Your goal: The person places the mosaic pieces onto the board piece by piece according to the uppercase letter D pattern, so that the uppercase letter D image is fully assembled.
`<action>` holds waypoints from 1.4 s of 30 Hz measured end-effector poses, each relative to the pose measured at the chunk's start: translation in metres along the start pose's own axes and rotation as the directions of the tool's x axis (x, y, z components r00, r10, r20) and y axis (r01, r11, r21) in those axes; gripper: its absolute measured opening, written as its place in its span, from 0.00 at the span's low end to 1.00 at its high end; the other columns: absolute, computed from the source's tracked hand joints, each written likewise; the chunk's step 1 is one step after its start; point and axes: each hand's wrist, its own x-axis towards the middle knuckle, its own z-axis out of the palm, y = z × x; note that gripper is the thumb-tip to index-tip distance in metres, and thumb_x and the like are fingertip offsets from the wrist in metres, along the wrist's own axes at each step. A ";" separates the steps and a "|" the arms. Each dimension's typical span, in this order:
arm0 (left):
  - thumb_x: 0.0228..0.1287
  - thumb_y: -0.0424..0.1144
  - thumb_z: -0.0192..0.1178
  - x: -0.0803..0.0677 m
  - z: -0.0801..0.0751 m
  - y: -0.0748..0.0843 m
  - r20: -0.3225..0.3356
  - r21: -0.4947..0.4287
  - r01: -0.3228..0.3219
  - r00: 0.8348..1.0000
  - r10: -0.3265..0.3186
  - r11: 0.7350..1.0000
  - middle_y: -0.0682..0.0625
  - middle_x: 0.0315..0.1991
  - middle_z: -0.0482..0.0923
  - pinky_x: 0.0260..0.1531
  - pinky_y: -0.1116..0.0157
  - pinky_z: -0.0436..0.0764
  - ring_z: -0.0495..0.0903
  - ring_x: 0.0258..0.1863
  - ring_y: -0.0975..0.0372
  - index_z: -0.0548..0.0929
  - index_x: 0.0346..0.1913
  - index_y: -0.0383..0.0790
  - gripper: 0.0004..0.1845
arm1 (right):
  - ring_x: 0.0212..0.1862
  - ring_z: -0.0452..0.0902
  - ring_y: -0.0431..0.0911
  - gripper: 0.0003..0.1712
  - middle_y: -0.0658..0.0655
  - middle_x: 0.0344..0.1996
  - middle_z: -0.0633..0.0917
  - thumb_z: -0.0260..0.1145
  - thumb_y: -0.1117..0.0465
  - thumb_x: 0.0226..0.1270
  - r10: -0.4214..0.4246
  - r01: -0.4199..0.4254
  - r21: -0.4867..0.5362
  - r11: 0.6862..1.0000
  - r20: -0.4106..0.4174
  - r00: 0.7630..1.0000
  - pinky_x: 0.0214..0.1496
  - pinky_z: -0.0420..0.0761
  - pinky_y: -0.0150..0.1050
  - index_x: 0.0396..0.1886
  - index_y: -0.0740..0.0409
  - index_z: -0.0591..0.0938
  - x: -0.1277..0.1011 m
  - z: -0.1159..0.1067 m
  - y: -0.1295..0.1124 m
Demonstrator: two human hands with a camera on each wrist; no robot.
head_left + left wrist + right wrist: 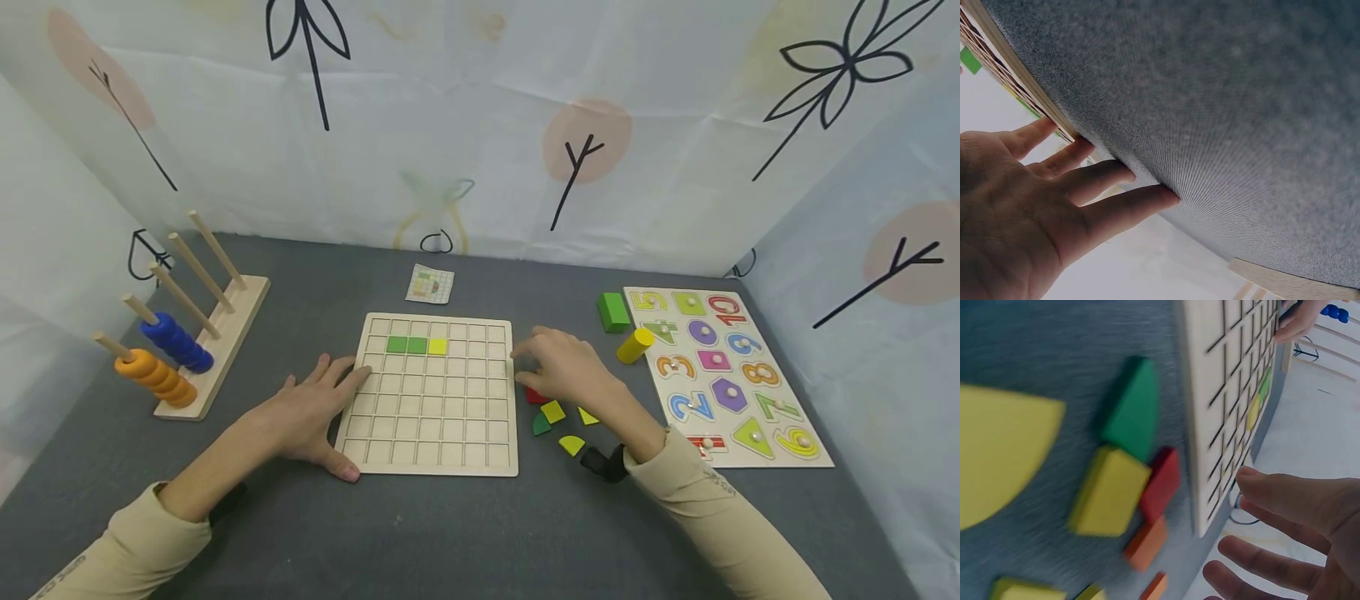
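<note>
Flat and open, the left hand rests against the left edge of the wooden grid board, gripping nothing. Right hand hovers with loosely spread fingers over small coloured blocks just right of the board; it seems to hold nothing, though its fingertips are hidden.

Two bare hands, left hand, right hand, long beige fabric sleeves with ribbed cuffs, black wrist-worn camera strap
</note>
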 end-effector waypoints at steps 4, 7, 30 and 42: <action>0.24 0.77 0.77 0.000 0.000 0.000 -0.007 0.009 -0.003 1.000 0.003 1.000 0.28 0.76 0.58 0.54 0.20 0.66 0.54 0.74 0.23 0.61 0.77 0.35 0.76 | 0.30 0.74 0.44 0.18 0.59 0.50 0.85 0.73 0.58 0.67 0.016 -0.016 0.005 1.000 0.014 1.000 0.20 0.63 0.31 0.55 0.54 0.88 -0.012 0.002 0.009; 0.24 0.77 0.77 0.000 0.000 0.000 -0.003 0.007 -0.002 1.000 0.002 1.000 0.28 0.76 0.58 0.54 0.20 0.66 0.54 0.74 0.23 0.60 0.77 0.35 0.76 | 0.30 0.74 0.45 0.17 0.60 0.51 0.86 0.73 0.59 0.66 0.013 -0.013 0.020 1.000 0.016 1.000 0.20 0.62 0.31 0.54 0.54 0.88 -0.021 0.003 0.012; 0.24 0.79 0.75 0.001 0.002 -0.001 -0.004 -0.002 -0.002 1.000 0.002 1.000 0.29 0.76 0.58 0.55 0.20 0.65 0.54 0.74 0.23 0.60 0.77 0.36 0.77 | 0.44 0.81 0.44 0.16 0.50 0.43 0.89 0.79 0.66 0.56 -0.133 0.133 0.009 0.991 0.105 0.986 0.42 0.83 0.38 0.46 0.53 0.91 -0.048 0.016 0.018; 0.23 0.79 0.75 0.001 0.001 -0.001 0.002 -0.005 0.001 1.000 -0.001 1.000 0.29 0.76 0.58 0.55 0.20 0.65 0.53 0.75 0.23 0.60 0.77 0.36 0.77 | 0.38 0.76 0.40 0.13 0.50 0.39 0.85 0.79 0.63 0.57 -0.163 0.162 0.015 0.987 0.079 0.984 0.32 0.74 0.29 0.43 0.53 0.92 -0.046 0.023 0.016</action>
